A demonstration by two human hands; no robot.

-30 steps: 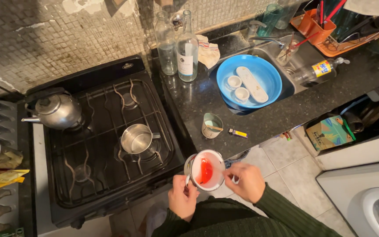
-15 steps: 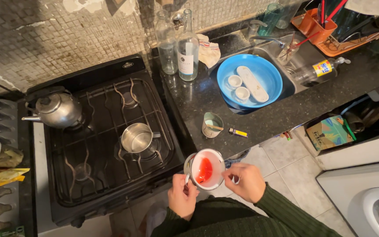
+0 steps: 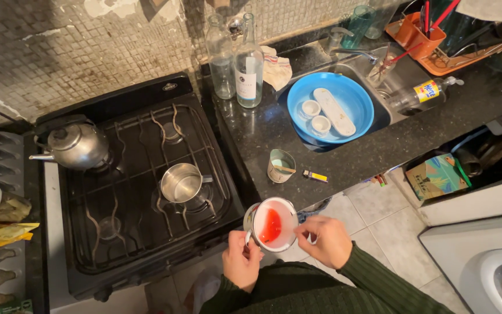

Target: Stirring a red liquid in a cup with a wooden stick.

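Nearest the camera, the left hand is wrapped around the side and handle of a small white enamel mug with a red piece inside, holding it above the floor just off the front edge of the black speckled stone counter; the right hand has its fingertips pinched at the mug's right rim, though whether they grip something thin there is too small to tell. The step in hand looks like tending the mug's contents in mid-air (the red piece sits toward the left half of the bowl, pale pink around it), and any next move calls for keeping the mug level, since it hangs over tiled floor with nothing under it. Just beyond stands the black gas hob, where a small steel saucepan sits on the near right burner; the burners in front and to its left are bare grate. On the counter past the mug lie a pale green cup and a yellow lighter, near the edge. Farther off a steel kettle occupies the far left burner, a round blue plastic basin fills the sink, and two clear glass bottles stand by the tiled wall.
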